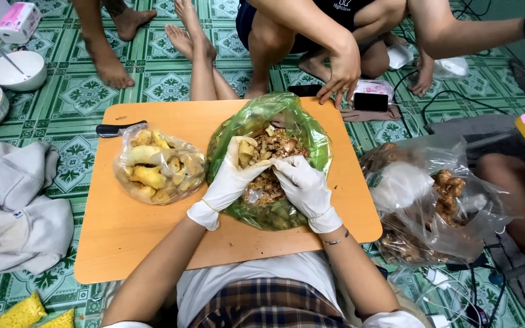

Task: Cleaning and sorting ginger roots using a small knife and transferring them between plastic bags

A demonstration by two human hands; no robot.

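Both my hands wear white gloves and meet over a green plastic bag (311, 130) full of brown peel scraps on an orange board (123, 237). My left hand (233, 176) cups a pale yellow peeled piece (245, 150) at the bag's mouth. My right hand (302, 182) is closed beside it, fingers pressed toward the same piece; whether it holds a tool I cannot tell. A clear bag of peeled yellow pieces (156, 167) lies to the left, with a black knife handle (116, 129) behind it.
Another clear bag with knobbly brown roots (448, 188) lies on the right of the floor. Other people's bare legs and a hand (341, 76) crowd the far edge. Two white bowls (16, 70) stand at far left, a grey cloth (13, 206) below them, cables at lower right.
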